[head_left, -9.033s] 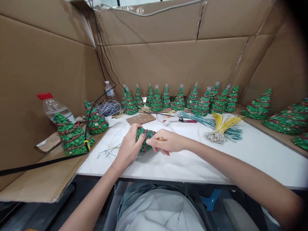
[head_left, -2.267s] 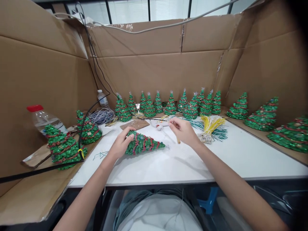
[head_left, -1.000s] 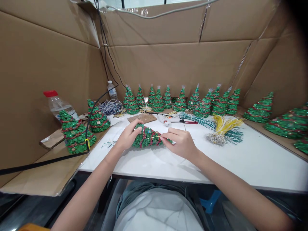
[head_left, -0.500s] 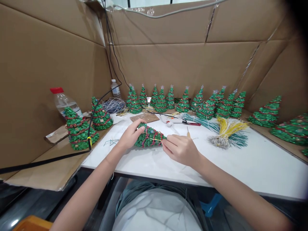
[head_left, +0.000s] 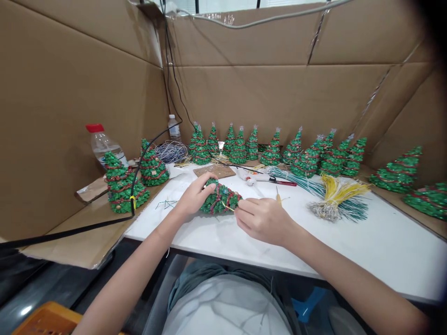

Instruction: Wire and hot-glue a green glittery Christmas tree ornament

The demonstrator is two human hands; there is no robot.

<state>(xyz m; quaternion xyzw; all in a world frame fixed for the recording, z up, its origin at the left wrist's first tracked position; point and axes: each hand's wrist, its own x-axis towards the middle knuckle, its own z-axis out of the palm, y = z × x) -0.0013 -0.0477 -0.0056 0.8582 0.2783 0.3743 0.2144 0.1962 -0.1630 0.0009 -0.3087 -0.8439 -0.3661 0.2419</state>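
A small beaded Christmas tree (head_left: 220, 197) with red garland lies on its side on the white table, tip to the right. My left hand (head_left: 198, 193) is closed round its base end. A short yellow wire (head_left: 228, 207) sticks out of the tree's side, and my right hand (head_left: 261, 219) pinches its outer end near the tip. Just beyond my right hand lies an awl (head_left: 278, 196) with a yellowish handle. Farther right is a bundle of yellow and green wires (head_left: 331, 195).
Several finished-looking trees (head_left: 239, 148) stand along the back, with others at both sides. A red-handled tool (head_left: 286, 183) and a brown board (head_left: 214, 171) lie behind my hands. A red-capped bottle (head_left: 106, 146) stands left, near a hanging black cable (head_left: 139, 163).
My right hand has drawn back slightly from the tree, and the yellow wire now slants down toward my fingers. My left hand keeps its hold. The view has shifted a little left.
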